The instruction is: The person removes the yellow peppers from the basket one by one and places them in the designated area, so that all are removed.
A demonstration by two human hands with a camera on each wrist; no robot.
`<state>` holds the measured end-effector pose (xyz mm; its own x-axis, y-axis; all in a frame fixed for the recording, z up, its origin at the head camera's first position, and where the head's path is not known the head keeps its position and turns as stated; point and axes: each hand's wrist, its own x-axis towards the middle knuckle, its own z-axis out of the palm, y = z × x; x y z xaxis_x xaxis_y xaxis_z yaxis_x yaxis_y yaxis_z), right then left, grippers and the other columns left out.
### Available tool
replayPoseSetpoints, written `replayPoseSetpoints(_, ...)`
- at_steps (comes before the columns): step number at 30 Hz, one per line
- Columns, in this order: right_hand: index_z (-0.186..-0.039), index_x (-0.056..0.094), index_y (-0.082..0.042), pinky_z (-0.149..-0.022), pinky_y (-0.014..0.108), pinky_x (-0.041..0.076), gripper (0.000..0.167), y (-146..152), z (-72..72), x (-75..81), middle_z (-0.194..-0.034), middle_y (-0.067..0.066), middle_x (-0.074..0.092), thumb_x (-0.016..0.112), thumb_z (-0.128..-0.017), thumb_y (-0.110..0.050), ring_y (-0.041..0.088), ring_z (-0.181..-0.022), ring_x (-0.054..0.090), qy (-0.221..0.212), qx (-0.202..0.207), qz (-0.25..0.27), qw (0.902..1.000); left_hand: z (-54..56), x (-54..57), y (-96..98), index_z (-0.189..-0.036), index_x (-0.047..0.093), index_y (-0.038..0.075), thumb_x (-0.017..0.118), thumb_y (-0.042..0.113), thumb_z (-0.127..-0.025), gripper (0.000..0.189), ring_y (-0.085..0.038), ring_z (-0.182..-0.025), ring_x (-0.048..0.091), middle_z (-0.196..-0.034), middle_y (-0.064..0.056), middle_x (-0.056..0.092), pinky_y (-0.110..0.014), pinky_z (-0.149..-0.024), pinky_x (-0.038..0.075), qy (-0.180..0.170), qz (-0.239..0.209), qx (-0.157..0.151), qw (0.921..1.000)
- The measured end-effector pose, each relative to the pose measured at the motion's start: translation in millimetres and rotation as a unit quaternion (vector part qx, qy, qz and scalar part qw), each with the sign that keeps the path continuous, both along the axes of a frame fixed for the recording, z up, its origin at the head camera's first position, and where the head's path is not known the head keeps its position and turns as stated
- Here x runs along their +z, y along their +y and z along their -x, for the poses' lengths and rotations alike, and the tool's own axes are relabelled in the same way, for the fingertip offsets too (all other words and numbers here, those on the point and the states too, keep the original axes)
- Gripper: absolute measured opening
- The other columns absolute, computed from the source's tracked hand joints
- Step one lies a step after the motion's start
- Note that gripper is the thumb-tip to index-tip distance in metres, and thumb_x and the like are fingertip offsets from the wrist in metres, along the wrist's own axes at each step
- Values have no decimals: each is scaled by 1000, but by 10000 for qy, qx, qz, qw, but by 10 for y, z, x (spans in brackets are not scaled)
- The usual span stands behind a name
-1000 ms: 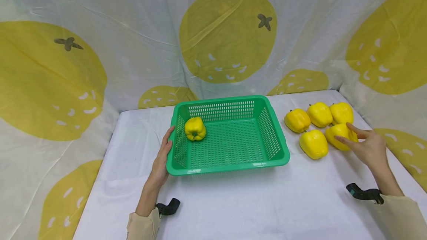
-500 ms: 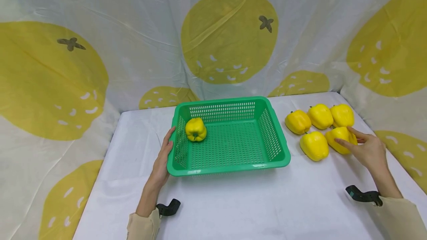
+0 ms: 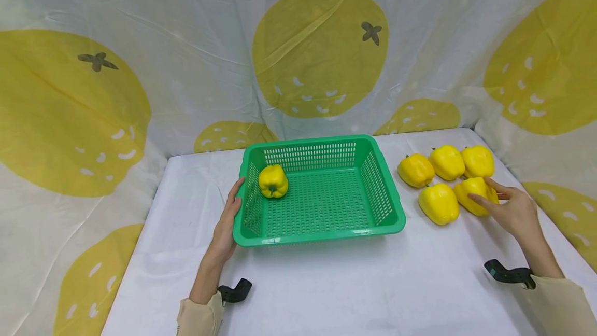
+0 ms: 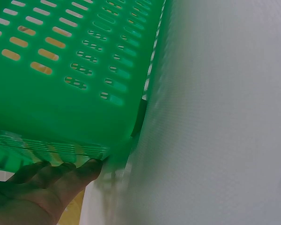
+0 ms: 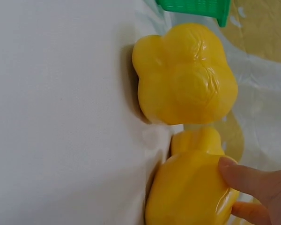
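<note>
My left hand [image 3: 225, 227] rests against the outside of the green plastic basket [image 3: 319, 238], at its left wall. In the left wrist view its fingers [image 4: 68, 183] lie fairly straight along the basket wall. One yellow bell pepper [image 3: 272, 181] sits inside the basket at the left. On the right part of the table, my right hand [image 3: 517, 211] pinches another yellow bell pepper [image 3: 471, 191] between thumb and fingers. This pepper appears to be on the table. Just left of it lies a separate yellow bell pepper [image 3: 438, 204], shown large in the right wrist view.
Several yellow bell peppers are grouped at the right, among them a back-left pepper [image 3: 416, 170], a back-middle pepper [image 3: 446, 163] and a back-right pepper [image 3: 478, 161]. A white cloth [image 3: 326, 294] covers the table. Behind it hangs a fruit-printed curtain [image 3: 186, 66].
The pepper at my right hand has shifted very slightly toward the front, along with the fingers. My left hand and the basket look unchanged.
</note>
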<state>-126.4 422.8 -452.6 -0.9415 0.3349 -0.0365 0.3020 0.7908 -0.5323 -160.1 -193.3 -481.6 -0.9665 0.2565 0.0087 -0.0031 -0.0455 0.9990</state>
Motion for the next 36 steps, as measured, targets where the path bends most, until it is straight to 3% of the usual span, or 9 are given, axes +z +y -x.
replayPoseSetpoints(15, -156, 36, -9, -73, 40, 39, 80, 22, -2, -37, -143, 45, 44, 66, -97, -54, 55, -119, 48, 202, 8, -30, 9998, 2, -9, -3, -166, 10, 38, 23, 46, -114, 53, -20, -157, 11, -175, 10, 1, -8, -111, 29, 31, -87, -43, 9999)
replayPoseSetpoints(29, -156, 37, -7, -84, 65, 42, 81, 23, -31, -12, -139, 48, 43, 66, -98, -53, 60, -123, 41, 231, 3, 33, 9997, 2, -13, -3, -165, 10, 39, 23, 47, -114, 54, -22, -152, 19, -174, 9, 2, -11, -110, 34, 9, -61, -66, 10000)
replayPoseSetpoints(32, -155, 40, -4, -75, 53, 47, 80, 21, -24, 30, -138, 49, 45, 68, -97, -51, 60, -121, 44, 381, 25, 2, 9993, 5, -11, -3, -165, 10, 39, 23, 48, -114, 54, -22, -153, 18, -175, 9, 2, -10, -110, 33, 15, -53, -60, 10000)
replayPoseSetpoints(36, -153, 43, -2, -61, 21, 42, 78, -1, 13, 126, -142, 49, 42, 73, -95, -46, 62, -115, 52, 718, 170, -49, 9973, 4, -7, -3, -165, 11, 39, 23, 48, -114, 54, -22, -155, 15, -175, 10, 1, -9, -110, 31, 10, -40, -35, 10000)
